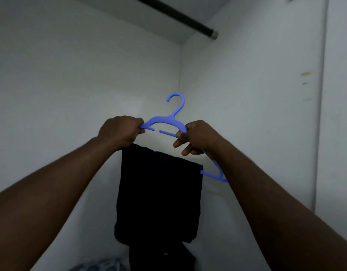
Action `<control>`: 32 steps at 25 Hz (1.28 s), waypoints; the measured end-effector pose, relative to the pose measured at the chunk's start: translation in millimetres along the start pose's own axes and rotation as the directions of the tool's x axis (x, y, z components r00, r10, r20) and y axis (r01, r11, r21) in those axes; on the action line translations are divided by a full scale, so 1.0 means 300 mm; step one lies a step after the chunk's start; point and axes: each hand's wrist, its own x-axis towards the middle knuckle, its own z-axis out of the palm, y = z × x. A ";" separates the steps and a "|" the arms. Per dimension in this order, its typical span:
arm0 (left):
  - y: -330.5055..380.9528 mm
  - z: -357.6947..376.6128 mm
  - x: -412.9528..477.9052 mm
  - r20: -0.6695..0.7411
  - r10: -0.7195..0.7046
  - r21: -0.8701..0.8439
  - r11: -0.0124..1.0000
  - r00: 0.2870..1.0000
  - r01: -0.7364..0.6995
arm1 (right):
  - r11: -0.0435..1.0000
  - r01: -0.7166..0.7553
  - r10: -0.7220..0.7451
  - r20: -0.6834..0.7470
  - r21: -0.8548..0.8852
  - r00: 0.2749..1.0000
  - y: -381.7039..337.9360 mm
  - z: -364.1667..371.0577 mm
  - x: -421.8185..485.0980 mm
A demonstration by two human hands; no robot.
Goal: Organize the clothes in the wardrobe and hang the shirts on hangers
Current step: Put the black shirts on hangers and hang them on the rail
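A: White wardrobe [71,75] walls all round, dark rail [180,16] far up top. Where's your hanger?
B: Blue hanger [164,121] is mid-scene, well below the rail, hook up. Your left hand [119,132] is clamped on its left shoulder and your right hand [198,137] is curled round the right one, prob. to keep it level so the folded dark garment [159,192] on the bar won't slide.
A: Next?
B: Lift & hook it, I'd guess.

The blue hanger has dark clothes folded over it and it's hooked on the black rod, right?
No. The blue hanger does have dark clothes folded over it, but it isn't on the black rod: in the head view the left hand and right hand hold it below.
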 end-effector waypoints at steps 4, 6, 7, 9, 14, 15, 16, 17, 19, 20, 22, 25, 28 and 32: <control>0.106 -0.023 0.135 -0.119 -0.025 -0.014 1.000 0.993 0.023 | 0.994 0.037 -0.046 -0.093 -0.101 0.995 -0.072 -0.115 0.044; 0.166 -0.036 0.188 -0.165 -0.041 -0.016 0.999 0.985 0.039 | 0.990 0.034 -0.053 -0.137 -0.140 0.989 -0.110 -0.168 0.062; 0.191 -0.038 0.215 -0.187 -0.052 -0.003 0.999 0.981 0.052 | 0.986 0.038 -0.063 -0.158 -0.162 0.985 -0.132 -0.192 0.069; 0.222 -0.054 0.284 -0.227 -0.070 0.044 0.996 0.971 0.082 | 0.966 0.056 -0.112 -0.213 -0.251 0.971 -0.186 -0.248 0.081; 0.255 -0.149 0.483 -0.300 -0.083 0.052 0.993 0.950 0.103 | 0.726 -0.032 -0.323 -0.383 -0.687 0.865 -0.288 -0.401 0.130; 0.261 -0.176 0.525 -0.306 -0.083 0.026 0.995 0.949 0.095 | 0.629 -0.080 -0.413 -0.419 -0.773 0.808 -0.297 -0.423 0.144; 0.268 -0.202 0.565 -0.303 -0.091 -0.008 0.996 0.949 0.093 | 0.550 -0.119 -0.499 -0.439 -0.827 0.748 -0.302 -0.444 0.162; 0.280 -0.224 0.607 -0.297 -0.109 -0.051 0.994 0.948 0.099 | 0.501 -0.144 -0.562 -0.447 -0.853 0.696 -0.311 -0.468 0.180; 0.311 -0.270 0.676 -0.263 -0.148 -0.130 0.985 0.953 0.117 | 0.469 -0.179 -0.610 -0.464 -0.865 0.642 -0.331 -0.522 0.223; 0.329 -0.292 0.697 -0.240 -0.150 -0.164 0.980 0.959 0.113 | 0.465 -0.200 -0.609 -0.476 -0.863 0.634 -0.341 -0.551 0.245; 0.367 -0.315 0.724 -0.181 -0.127 -0.208 0.974 0.975 0.088 | 0.449 -0.246 -0.600 -0.494 -0.859 0.629 -0.355 -0.600 0.287; 0.397 -0.318 0.757 -0.085 -0.048 -0.214 0.976 0.995 0.029 | 0.406 -0.281 -0.617 -0.488 -0.870 0.618 -0.389 -0.632 0.338; 0.389 -0.309 0.799 -0.121 -0.020 -0.184 0.983 0.992 -0.002 | 0.364 -0.287 -0.646 -0.462 -0.886 0.608 -0.438 -0.631 0.389; 0.346 -0.265 0.792 -0.121 -0.004 -0.162 0.987 0.993 -0.016 | 0.326 -0.303 -0.638 -0.445 -0.895 0.628 -0.482 -0.626 0.454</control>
